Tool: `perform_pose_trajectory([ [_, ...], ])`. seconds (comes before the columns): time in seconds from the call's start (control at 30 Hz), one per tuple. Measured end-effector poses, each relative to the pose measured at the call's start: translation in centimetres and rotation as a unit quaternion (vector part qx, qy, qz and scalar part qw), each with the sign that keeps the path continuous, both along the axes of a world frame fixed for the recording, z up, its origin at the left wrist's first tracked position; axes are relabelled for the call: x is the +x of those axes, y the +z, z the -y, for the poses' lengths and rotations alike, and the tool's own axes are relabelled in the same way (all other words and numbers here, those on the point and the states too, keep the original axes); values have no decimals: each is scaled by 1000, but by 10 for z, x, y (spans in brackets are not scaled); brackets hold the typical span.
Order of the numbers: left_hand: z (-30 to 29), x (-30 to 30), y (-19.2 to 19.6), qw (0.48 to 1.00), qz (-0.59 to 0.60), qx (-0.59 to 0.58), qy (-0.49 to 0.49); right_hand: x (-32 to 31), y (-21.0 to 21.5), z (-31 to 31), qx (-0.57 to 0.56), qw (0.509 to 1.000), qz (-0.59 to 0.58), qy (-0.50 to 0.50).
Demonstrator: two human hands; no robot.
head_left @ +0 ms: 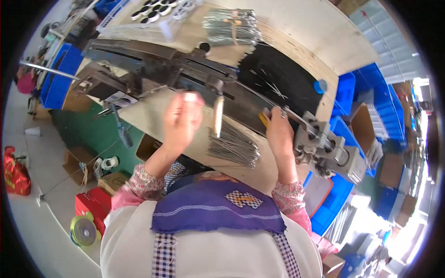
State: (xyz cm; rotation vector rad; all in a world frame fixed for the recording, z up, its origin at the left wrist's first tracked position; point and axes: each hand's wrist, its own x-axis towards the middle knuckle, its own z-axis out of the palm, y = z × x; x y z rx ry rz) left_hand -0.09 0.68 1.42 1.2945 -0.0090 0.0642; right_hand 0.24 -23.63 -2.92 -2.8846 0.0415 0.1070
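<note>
Yellow piece against half-curled right hand, blurred left hand, cannot tell whether either grip holds anything

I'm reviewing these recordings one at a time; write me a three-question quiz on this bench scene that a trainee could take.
1. Multiple choice: which hand is right at the yellow piece? A) the left; B) the right; C) neither.
2. True or false: the round blue cap is to the right of the loose thin rods on the black sheet.
3. Short answer: what lies on the bench just beside the lower end of the lever handle?

Key:
1. B: the right hand is there.
2. True.
3. A pile of thin grey rods.
</note>
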Motion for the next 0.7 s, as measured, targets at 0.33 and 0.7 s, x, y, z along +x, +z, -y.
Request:
perform_pose_trajectory([
  [0.33,93,30,-4,918,-236,-143,-285,-51,14,-2,66,983,153,71],
  [0.7,93,25,-14,968,-121,-123,-179,48,101,19,61,944,266,184],
])
